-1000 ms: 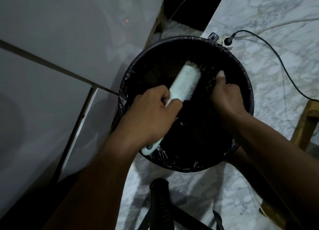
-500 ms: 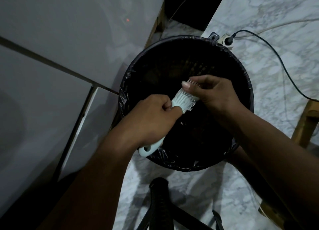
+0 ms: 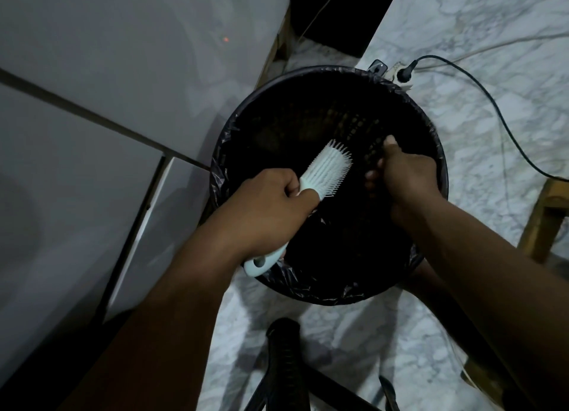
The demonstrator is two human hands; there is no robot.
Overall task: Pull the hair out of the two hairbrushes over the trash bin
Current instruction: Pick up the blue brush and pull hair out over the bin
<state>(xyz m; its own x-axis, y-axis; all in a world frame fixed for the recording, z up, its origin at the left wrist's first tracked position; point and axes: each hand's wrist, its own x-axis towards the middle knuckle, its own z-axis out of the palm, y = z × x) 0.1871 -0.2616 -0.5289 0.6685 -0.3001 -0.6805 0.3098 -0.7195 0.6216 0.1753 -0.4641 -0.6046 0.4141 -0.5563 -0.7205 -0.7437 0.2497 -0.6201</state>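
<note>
My left hand wraps its fingers tight round the white hairbrush, bristles facing right, over the trash bin. My right hand hangs beside it over the bin's right side, fingers curled; any hair there, I cannot tell.

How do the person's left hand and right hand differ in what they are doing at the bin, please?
The left hand is wrapped around the white hairbrush handle; the right hand touches no brush and sits apart from the bristles. The left hand is near the trash bin rim's left side; the right hand is over its right side. The right hand's fingers curl downward, but whether they hold hair is too dark to tell. Both are over the bin.
</note>
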